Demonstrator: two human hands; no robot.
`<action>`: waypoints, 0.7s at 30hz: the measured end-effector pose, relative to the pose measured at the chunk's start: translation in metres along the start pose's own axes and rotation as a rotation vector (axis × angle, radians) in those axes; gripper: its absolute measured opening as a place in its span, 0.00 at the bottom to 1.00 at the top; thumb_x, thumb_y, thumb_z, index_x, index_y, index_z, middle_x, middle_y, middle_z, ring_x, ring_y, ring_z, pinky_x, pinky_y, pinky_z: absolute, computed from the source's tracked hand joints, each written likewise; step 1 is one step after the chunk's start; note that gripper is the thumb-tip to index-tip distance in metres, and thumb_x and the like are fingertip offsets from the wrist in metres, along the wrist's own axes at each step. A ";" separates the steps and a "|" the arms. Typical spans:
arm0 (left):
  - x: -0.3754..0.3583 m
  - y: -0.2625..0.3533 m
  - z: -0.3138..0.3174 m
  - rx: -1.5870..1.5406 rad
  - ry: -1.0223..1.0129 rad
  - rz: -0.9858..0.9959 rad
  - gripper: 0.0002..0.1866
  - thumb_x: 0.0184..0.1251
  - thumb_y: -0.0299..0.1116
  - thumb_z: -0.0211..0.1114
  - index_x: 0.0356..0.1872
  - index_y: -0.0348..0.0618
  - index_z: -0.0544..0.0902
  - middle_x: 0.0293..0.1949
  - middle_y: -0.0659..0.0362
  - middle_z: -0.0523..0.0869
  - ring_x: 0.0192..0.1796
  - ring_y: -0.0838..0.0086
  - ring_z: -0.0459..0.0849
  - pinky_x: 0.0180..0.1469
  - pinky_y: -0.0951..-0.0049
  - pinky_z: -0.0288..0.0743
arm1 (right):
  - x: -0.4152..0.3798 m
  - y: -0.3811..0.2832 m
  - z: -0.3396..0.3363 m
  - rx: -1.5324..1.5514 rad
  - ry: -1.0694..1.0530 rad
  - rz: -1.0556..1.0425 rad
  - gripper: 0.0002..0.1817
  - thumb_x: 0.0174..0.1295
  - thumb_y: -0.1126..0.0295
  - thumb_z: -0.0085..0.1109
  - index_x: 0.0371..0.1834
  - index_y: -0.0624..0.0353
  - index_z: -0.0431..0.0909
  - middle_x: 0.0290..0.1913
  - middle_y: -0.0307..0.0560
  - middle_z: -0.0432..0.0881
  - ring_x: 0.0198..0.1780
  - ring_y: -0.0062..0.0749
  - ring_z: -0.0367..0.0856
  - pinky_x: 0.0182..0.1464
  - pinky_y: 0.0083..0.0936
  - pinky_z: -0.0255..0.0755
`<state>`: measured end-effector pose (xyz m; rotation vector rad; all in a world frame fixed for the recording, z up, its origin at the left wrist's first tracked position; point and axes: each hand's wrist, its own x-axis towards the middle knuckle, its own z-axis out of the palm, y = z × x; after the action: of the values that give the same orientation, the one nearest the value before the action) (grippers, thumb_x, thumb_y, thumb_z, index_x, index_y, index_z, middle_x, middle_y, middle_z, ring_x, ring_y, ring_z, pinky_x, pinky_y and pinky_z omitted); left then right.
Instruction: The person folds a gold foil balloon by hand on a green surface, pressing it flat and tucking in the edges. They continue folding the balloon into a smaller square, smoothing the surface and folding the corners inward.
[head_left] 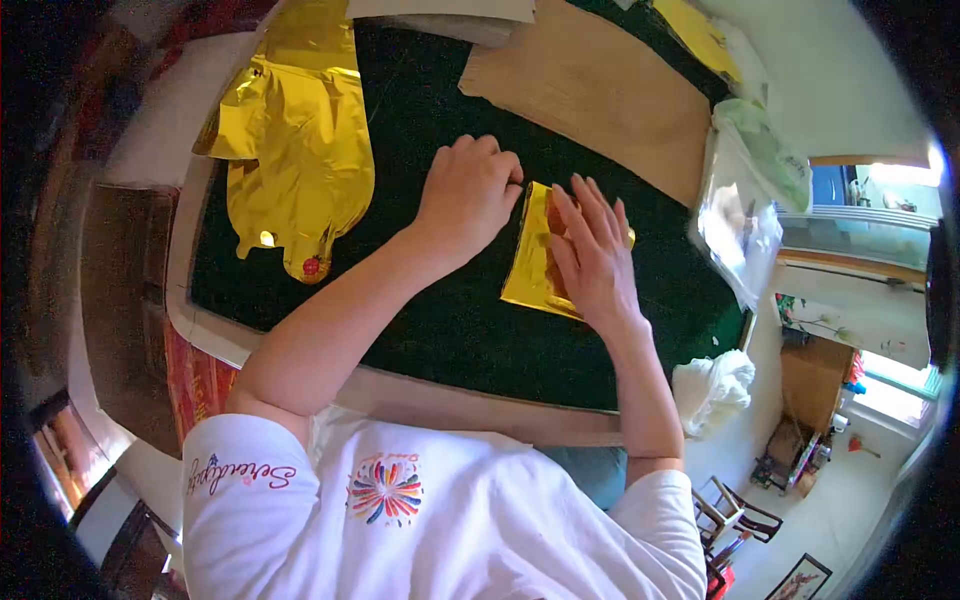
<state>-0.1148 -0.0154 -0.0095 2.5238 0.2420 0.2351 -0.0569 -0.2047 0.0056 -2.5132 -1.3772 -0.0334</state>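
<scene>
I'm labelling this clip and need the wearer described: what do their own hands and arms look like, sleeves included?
The left hand and right hand are bare: no gloves, rings or watch can be seen. Both forearms are uncovered below loose, white short sleeves. The left sleeve carries reddish script lettering; the right sleeve looks plain.

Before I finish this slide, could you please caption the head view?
Right hand spread on a gold foil piece, left hand curled beside it, over a dark green tabletop.

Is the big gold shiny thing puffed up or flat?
Flat: the big gold foil lies thin and creased on the green tabletop.
</scene>
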 end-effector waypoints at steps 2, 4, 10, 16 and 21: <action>0.002 0.003 0.002 0.005 0.003 0.002 0.07 0.58 0.34 0.66 0.37 0.45 0.83 0.39 0.56 0.80 0.46 0.63 0.78 0.48 0.60 0.71 | 0.000 0.003 0.009 0.027 0.021 -0.008 0.26 0.66 0.63 0.52 0.67 0.53 0.66 0.68 0.54 0.65 0.71 0.50 0.60 0.71 0.53 0.49; 0.005 0.004 0.008 -0.005 0.047 0.009 0.07 0.58 0.34 0.66 0.36 0.45 0.83 0.38 0.56 0.81 0.46 0.63 0.78 0.48 0.60 0.71 | -0.002 0.003 0.014 0.039 0.037 0.020 0.25 0.67 0.67 0.49 0.68 0.55 0.64 0.69 0.54 0.64 0.72 0.48 0.59 0.73 0.49 0.47; 0.013 0.009 0.016 -0.384 0.071 -0.041 0.07 0.56 0.31 0.66 0.34 0.43 0.78 0.32 0.55 0.84 0.40 0.59 0.82 0.43 0.60 0.76 | -0.004 0.006 0.017 0.106 0.124 0.001 0.23 0.68 0.68 0.47 0.67 0.58 0.65 0.68 0.55 0.66 0.70 0.48 0.61 0.72 0.48 0.48; 0.015 0.007 0.014 -0.475 0.020 -0.096 0.08 0.57 0.30 0.65 0.35 0.40 0.78 0.32 0.53 0.86 0.36 0.59 0.86 0.41 0.60 0.79 | -0.003 0.007 0.018 0.089 0.066 0.006 0.23 0.69 0.68 0.44 0.67 0.59 0.64 0.68 0.55 0.66 0.71 0.47 0.61 0.73 0.48 0.47; 0.015 0.009 0.012 -0.453 -0.028 -0.092 0.07 0.59 0.30 0.63 0.36 0.39 0.82 0.31 0.52 0.86 0.36 0.59 0.86 0.43 0.62 0.79 | -0.005 0.007 0.016 0.116 0.091 0.001 0.24 0.69 0.69 0.44 0.68 0.60 0.64 0.68 0.56 0.66 0.70 0.48 0.62 0.73 0.47 0.48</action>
<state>-0.0968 -0.0259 -0.0125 2.0614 0.2601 0.1923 -0.0555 -0.2079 -0.0120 -2.3872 -1.3043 -0.0652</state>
